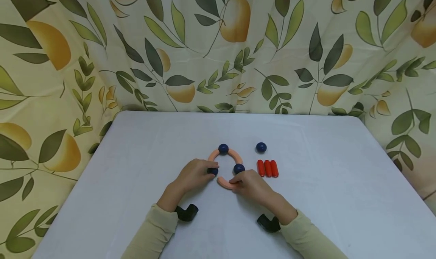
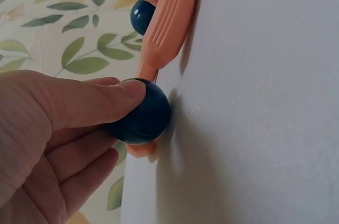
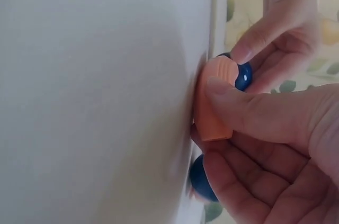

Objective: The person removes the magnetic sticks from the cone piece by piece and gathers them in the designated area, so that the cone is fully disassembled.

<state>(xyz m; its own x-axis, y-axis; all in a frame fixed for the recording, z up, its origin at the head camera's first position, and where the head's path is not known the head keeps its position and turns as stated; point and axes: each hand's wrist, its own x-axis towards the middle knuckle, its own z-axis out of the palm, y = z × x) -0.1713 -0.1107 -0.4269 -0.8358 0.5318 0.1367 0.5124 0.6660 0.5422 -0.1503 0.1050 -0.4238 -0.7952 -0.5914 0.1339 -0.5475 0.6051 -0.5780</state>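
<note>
My left hand (image 1: 194,175) pinches a dark blue ball (image 2: 148,121) between thumb and fingers, at the left of a partly formed ring on the table. A curved orange bar (image 3: 212,121) is between the thumb and fingers of my right hand (image 1: 254,186), at the ring's near side. In the left wrist view the bar's ridged face shows, its lower end right at the held ball. Another blue ball (image 1: 223,149) tops the ring, between a left curved bar (image 1: 213,155) and a right curved bar (image 1: 235,156). A third ball (image 1: 239,169) sits at the ring's right, beside my right fingers.
Right of the ring, a loose blue ball (image 1: 261,147) lies behind three red rods (image 1: 268,168) set side by side. All lie on a white table (image 1: 153,138). A leaf-patterned curtain (image 1: 211,62) hangs behind it. Black fittings (image 1: 188,212) show at both wrists.
</note>
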